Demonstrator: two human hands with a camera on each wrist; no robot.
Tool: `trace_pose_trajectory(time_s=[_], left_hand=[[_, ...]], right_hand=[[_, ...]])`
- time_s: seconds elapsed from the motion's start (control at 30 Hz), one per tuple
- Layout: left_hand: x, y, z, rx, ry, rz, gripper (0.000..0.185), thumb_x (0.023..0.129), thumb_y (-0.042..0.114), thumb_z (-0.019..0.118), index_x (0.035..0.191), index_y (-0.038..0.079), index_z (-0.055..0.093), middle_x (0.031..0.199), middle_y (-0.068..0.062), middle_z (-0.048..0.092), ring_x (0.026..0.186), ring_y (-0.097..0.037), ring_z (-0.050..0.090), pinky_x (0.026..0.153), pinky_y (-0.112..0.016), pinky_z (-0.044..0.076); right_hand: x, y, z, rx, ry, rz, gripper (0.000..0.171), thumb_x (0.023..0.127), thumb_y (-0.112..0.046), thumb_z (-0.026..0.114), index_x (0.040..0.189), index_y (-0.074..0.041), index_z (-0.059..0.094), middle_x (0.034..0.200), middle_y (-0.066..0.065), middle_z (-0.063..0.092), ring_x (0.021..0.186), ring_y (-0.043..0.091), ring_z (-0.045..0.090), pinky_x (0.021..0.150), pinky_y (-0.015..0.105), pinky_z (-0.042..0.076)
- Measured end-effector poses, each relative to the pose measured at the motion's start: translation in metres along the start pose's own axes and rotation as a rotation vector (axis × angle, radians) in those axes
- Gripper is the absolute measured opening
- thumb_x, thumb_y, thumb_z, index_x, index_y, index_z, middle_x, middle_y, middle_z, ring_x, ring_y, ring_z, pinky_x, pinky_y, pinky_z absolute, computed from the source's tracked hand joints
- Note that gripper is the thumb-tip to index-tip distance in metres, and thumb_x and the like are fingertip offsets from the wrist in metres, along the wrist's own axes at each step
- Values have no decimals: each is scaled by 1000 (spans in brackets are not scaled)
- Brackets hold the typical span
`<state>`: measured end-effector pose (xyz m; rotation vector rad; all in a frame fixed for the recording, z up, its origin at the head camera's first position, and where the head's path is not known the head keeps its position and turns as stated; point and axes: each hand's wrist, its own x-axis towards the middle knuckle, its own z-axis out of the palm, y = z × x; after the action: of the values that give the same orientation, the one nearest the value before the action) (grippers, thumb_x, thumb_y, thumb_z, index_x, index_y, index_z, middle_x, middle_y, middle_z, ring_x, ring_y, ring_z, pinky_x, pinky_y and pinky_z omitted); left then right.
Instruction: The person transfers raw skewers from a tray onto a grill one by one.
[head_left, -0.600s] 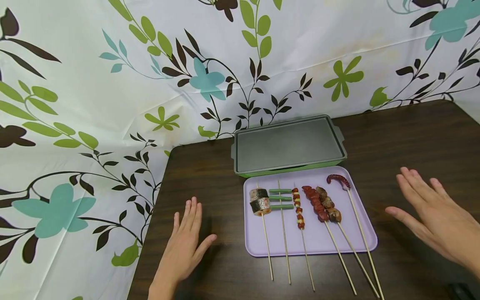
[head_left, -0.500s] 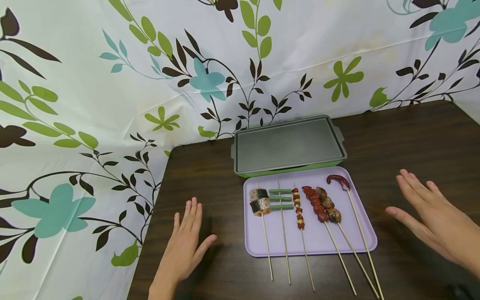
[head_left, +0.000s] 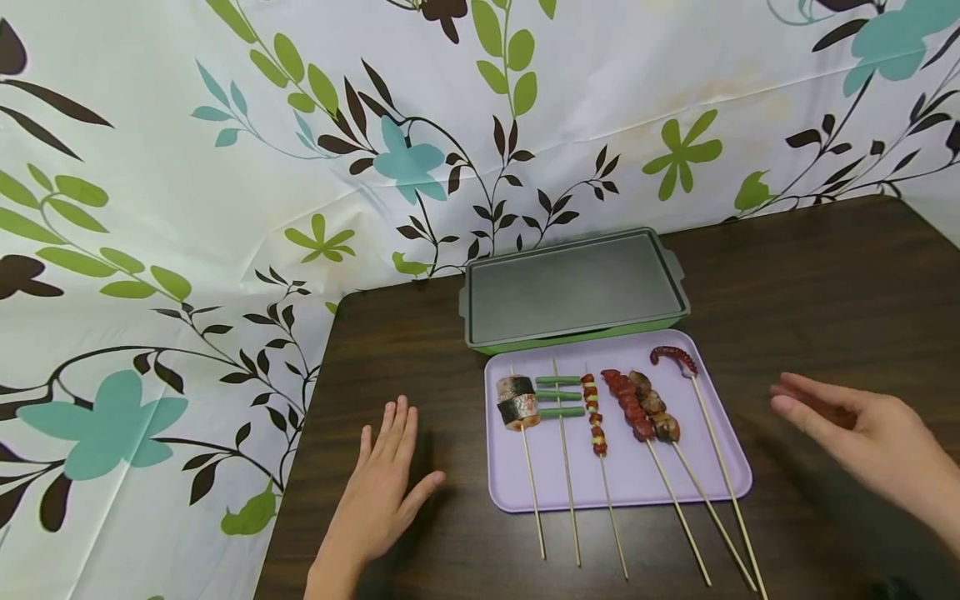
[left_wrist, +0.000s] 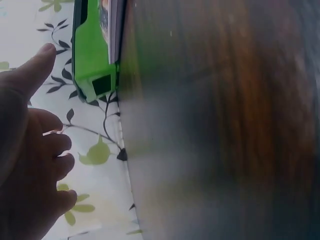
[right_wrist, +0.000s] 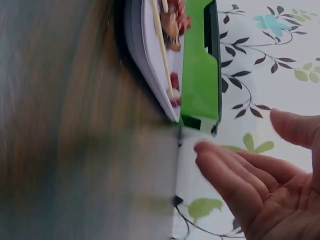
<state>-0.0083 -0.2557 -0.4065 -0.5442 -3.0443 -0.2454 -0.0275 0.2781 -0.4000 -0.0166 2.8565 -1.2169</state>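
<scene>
A lilac tray (head_left: 555, 483) holds several skewers laid side by side, their sticks reaching past its front edge. From left to right come a fish roll skewer (head_left: 518, 402), a green vegetable skewer (head_left: 560, 397), a thin red-and-yellow skewer (head_left: 594, 415), a red meat skewer (head_left: 628, 406), a brown meat skewer (head_left: 655, 407) and an octopus tentacle skewer (head_left: 675, 360). My left hand (head_left: 382, 492) is left of the tray, fingers extended, holding nothing. To the right, my right hand (head_left: 873, 437) hovers with fingers slightly bent and nothing in it.
Behind the tray stands a grill (head_left: 573, 287) with a flat dark plate and a green base, close against the tray's back edge. Both rest on a dark wood table (head_left: 817, 283). A cloth (head_left: 247, 192) printed with leaves and flowers hangs behind the table.
My right hand has turned and its fingers have come lower and closer together. The left hand has shifted slightly to the right. The skewers, tray and grill stay in place.
</scene>
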Motion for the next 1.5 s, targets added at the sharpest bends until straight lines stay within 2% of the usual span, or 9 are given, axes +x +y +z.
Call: trace_pose_trajectory(time_s=[0.03,0.07,0.17,0.3,0.4,0.57,0.93,1.17,1.5], left_hand=[[1,2,1,-11,-11,4,89,96,52,56,158,7,11,164,-6,-1,150,-23,-2,117,-52,-1],[2,4,2,-19,-20,11,88,96,52,56,158,6,13,164,-6,0,150,-22,-2,117,-53,1],[6,11,5,-44,-46,42,87,95,53,56,157,6,19,164,-5,2,150,-21,0,115,-58,9],[11,22,11,-70,-77,96,84,96,55,54,156,6,22,164,-8,9,150,-25,8,113,-61,16],[13,28,15,-80,-104,124,84,96,58,52,156,7,23,163,-11,14,149,-28,12,113,-60,17],[14,37,21,-76,-151,139,84,96,60,48,157,9,22,163,-11,13,149,-28,10,114,-59,16],[20,45,23,-20,-195,185,86,96,63,45,157,9,19,163,-12,10,149,-29,9,114,-59,17],[24,47,25,-9,-237,195,87,95,65,43,157,8,18,163,-12,11,149,-30,10,113,-60,17],[26,48,24,-26,-285,179,89,95,67,41,158,9,16,163,-11,11,149,-28,10,114,-59,17]], right_hand=[[0,0,1,72,-43,25,54,98,-28,63,133,12,53,112,24,68,82,-3,66,58,15,51],[1,0,3,143,-90,48,52,100,-26,61,131,15,53,107,22,70,81,-6,65,59,20,54],[1,-1,9,329,-212,101,47,101,-17,57,127,22,51,100,14,74,82,11,72,64,31,58],[2,-6,16,390,-291,138,44,101,-16,58,122,23,54,95,12,74,79,18,73,64,35,59],[2,-10,20,368,-341,136,46,101,-19,58,120,23,56,93,16,74,77,18,73,63,34,59],[3,-14,26,337,-388,143,47,100,-22,59,115,22,59,89,15,74,74,19,72,63,33,58],[4,-20,37,187,-364,179,43,94,-30,68,105,11,70,78,6,73,68,15,69,58,29,57],[5,-24,43,67,-332,137,35,89,-31,74,98,3,75,67,-1,70,61,12,66,53,27,54],[5,-24,47,45,-342,128,38,85,-29,77,100,6,72,65,-1,67,57,14,64,50,28,52]])
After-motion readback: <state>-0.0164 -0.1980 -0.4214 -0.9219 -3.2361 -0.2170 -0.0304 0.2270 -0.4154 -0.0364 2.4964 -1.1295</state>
